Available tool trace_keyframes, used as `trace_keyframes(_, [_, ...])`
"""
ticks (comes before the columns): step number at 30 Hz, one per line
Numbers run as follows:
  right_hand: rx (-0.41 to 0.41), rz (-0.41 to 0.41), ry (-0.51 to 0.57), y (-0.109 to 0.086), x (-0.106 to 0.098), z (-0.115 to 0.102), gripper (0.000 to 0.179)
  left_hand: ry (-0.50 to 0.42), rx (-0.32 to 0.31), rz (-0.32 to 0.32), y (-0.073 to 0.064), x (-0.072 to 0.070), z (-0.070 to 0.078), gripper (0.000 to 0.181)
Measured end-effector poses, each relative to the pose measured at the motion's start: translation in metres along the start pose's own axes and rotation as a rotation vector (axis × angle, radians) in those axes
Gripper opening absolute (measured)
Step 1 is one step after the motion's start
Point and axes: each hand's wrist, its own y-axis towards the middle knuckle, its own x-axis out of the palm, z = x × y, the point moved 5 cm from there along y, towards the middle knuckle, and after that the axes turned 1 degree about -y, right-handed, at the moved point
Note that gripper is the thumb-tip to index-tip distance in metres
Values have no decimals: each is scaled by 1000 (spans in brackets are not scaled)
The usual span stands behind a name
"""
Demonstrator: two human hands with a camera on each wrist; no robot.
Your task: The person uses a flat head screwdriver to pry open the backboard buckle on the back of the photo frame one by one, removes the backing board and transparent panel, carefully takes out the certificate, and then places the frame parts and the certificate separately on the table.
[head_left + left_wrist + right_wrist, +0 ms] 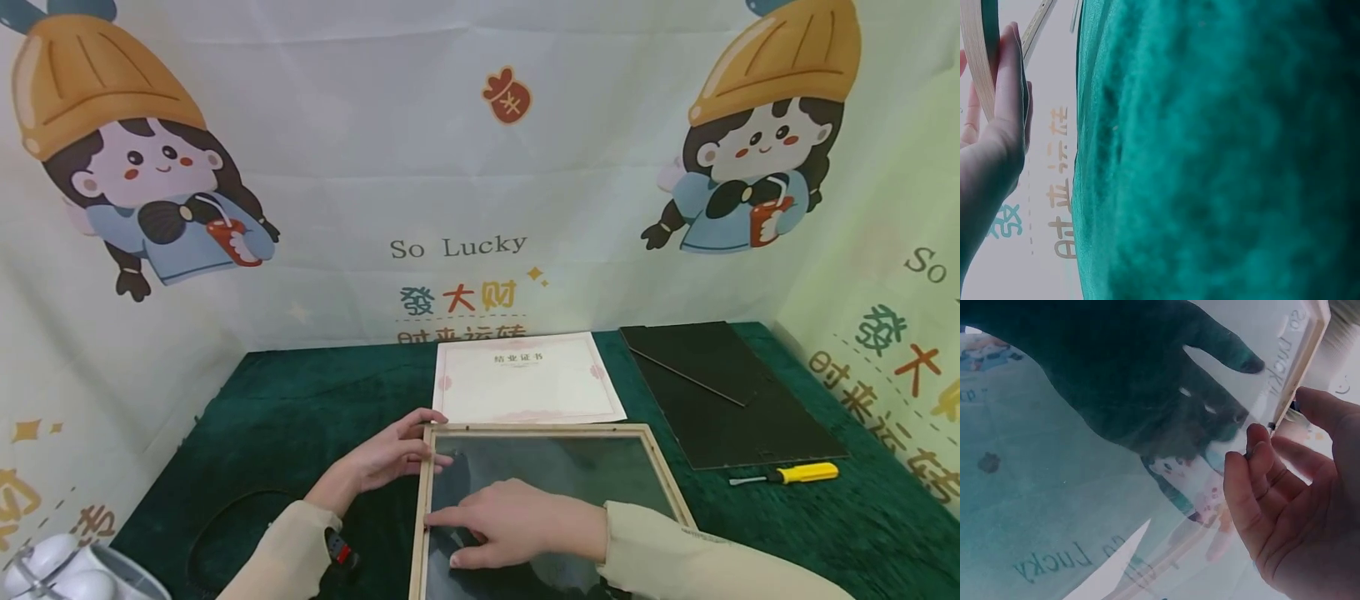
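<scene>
A light wooden picture frame (pixel 540 429) with a clear pane (pixel 577 467) lies at the near middle of the table. My left hand (pixel 390 458) grips its far left corner, fingers on both sides of the wooden edge, as the left wrist view shows. Over the pane reaches my right hand (pixel 517 525), its index finger extended to the inner edge of the left rail. The other fingers are loosely bent. In the right wrist view a small dark tab (pixel 1272 426) sticks out from the rail by the fingertips, and the pane mirrors the hand.
Behind the frame lies a white certificate (pixel 525 383) with a pink border. To the right are a black backing board (pixel 727 400) with a thin rod (pixel 690 378) on it, and a yellow-handled screwdriver (pixel 806 473). A white container (pixel 127 575) stands at the near left.
</scene>
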Motion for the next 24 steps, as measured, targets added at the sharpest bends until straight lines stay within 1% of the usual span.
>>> trace_keyframes(6, [94,12,-94,8,0,8,50,11,-15,-33,-1,0,-1,35])
trace_keyframes(10, [122,36,-160,14,-1,11,48,12,-22,-46,-2,1,0,33])
trace_keyframes(13, [123,59,-206,18,-1,11,43,26,-25,-35,-2,1,-1,33])
trace_keyframes(16, [128,73,-252,21,-1,10,39,65,-31,-4,-2,0,-2,35])
trace_keyframes(19, [138,69,-272,22,-1,10,36,104,-47,24,0,-1,-4,38])
trace_keyframes(24, [140,70,-289,23,0,11,33,121,-66,20,2,-1,-4,39])
